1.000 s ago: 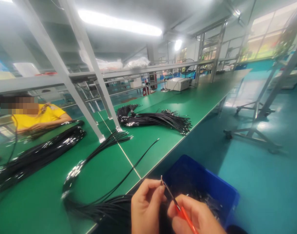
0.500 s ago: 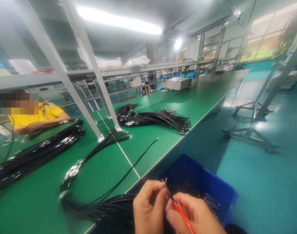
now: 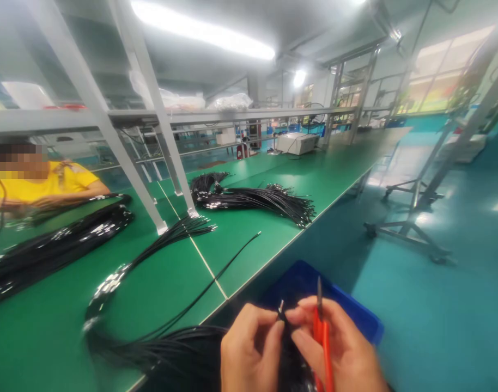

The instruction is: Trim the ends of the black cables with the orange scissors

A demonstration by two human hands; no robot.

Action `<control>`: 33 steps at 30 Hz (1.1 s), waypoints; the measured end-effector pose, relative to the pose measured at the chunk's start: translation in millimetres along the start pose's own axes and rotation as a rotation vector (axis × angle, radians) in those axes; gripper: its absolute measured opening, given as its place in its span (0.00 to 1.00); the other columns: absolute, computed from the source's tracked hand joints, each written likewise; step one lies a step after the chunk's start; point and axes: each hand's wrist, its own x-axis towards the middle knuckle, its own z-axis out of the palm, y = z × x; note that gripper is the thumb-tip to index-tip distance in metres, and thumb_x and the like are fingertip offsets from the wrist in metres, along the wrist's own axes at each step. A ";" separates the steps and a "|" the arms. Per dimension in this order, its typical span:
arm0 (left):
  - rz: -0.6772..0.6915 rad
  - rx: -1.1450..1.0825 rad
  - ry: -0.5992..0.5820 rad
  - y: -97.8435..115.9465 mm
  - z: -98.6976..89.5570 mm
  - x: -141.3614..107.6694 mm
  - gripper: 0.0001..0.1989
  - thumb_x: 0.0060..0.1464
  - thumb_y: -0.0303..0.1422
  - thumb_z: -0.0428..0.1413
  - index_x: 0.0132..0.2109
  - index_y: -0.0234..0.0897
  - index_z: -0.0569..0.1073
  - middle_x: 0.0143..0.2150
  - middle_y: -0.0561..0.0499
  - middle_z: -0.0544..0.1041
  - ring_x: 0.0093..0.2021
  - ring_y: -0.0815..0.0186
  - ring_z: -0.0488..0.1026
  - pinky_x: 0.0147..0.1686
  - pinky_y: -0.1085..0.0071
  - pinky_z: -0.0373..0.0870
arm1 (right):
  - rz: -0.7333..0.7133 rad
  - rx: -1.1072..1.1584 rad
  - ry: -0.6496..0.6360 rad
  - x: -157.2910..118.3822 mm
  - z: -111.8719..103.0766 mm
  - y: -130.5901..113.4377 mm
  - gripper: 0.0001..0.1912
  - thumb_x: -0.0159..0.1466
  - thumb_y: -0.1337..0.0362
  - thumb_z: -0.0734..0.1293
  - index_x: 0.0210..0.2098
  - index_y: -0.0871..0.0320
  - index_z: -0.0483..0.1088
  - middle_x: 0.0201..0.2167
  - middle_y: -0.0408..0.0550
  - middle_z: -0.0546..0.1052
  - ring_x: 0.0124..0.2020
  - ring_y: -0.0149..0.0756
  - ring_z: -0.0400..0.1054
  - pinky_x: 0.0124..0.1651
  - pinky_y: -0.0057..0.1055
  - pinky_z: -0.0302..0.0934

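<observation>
My left hand [image 3: 249, 345] is closed in a pinch on a black cable [image 3: 280, 314], whose pale tip sticks up above the fingers. Resting in my right hand [image 3: 345, 343] is a pair of red-handled cutters [image 3: 326, 354], its dark pointed jaws aimed upward and away from the cable. The thumb and forefinger of that hand come close to the cable end; whether they touch it I cannot tell. A bundle of black cables [image 3: 179, 348] runs over the table edge beside my left hand, its lower part hidden.
Below my hands stands a blue bin [image 3: 355, 313]. More black cable bundles lie on the green table [image 3: 151, 305], at left [image 3: 69, 247] and farther back [image 3: 253, 198]. Metal shelf posts [image 3: 138, 179] rise from it. A person in yellow [image 3: 65, 185] sits across.
The cutters have swung from lying across the cable end to upright in my right hand, away from the cable. My left hand keeps its pinch. The view has shifted slightly.
</observation>
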 end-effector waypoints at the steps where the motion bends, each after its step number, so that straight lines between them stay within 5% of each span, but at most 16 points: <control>1: -0.005 -0.012 -0.025 1.7 0.3 -0.8 0.07 0.49 0.31 0.57 0.25 0.39 0.73 0.21 0.56 0.72 0.21 0.70 0.68 0.22 0.78 0.63 | -0.032 0.044 0.018 2.0 3.3 -2.5 0.18 0.43 0.59 0.77 0.31 0.52 0.69 0.28 0.43 0.78 0.30 0.35 0.71 0.35 0.28 0.65; 7: -0.104 -0.104 -0.151 8.6 -1.7 -3.3 0.08 0.47 0.32 0.57 0.22 0.37 0.71 0.19 0.56 0.70 0.21 0.71 0.66 0.22 0.78 0.61 | 0.020 0.171 -0.083 7.7 13.3 -0.8 0.13 0.48 0.60 0.76 0.27 0.53 0.68 0.20 0.35 0.70 0.22 0.27 0.64 0.27 0.21 0.60; 11: -0.228 -0.229 -0.132 11.9 -2.5 -2.0 0.11 0.47 0.35 0.58 0.21 0.37 0.68 0.19 0.55 0.71 0.22 0.69 0.67 0.24 0.78 0.64 | 0.074 0.254 -0.169 1.1 11.1 8.5 0.13 0.48 0.61 0.75 0.31 0.52 0.69 0.26 0.39 0.74 0.31 0.33 0.70 0.34 0.25 0.64; 16: -0.195 -0.197 -0.125 14.3 -2.9 0.9 0.08 0.46 0.32 0.58 0.22 0.37 0.71 0.20 0.55 0.71 0.22 0.69 0.67 0.23 0.77 0.63 | 0.090 0.256 -0.123 -0.5 5.5 12.8 0.17 0.47 0.61 0.74 0.35 0.52 0.70 0.31 0.45 0.77 0.38 0.42 0.72 0.36 0.31 0.66; 23: -0.262 -0.255 -0.220 10.7 -9.8 5.9 0.07 0.46 0.33 0.59 0.24 0.36 0.71 0.20 0.55 0.71 0.21 0.70 0.65 0.22 0.77 0.61 | 0.102 0.198 -0.059 6.4 -0.6 6.5 0.20 0.45 0.59 0.77 0.34 0.54 0.69 0.25 0.41 0.76 0.19 0.27 0.62 0.22 0.23 0.56; 33: 0.224 0.219 -0.081 9.2 1.6 -2.0 0.08 0.52 0.27 0.53 0.26 0.39 0.68 0.21 0.56 0.68 0.20 0.71 0.65 0.21 0.76 0.58 | 0.018 0.117 -0.111 14.3 -13.0 -1.8 0.17 0.48 0.54 0.75 0.33 0.54 0.70 0.25 0.42 0.74 0.28 0.35 0.67 0.34 0.29 0.62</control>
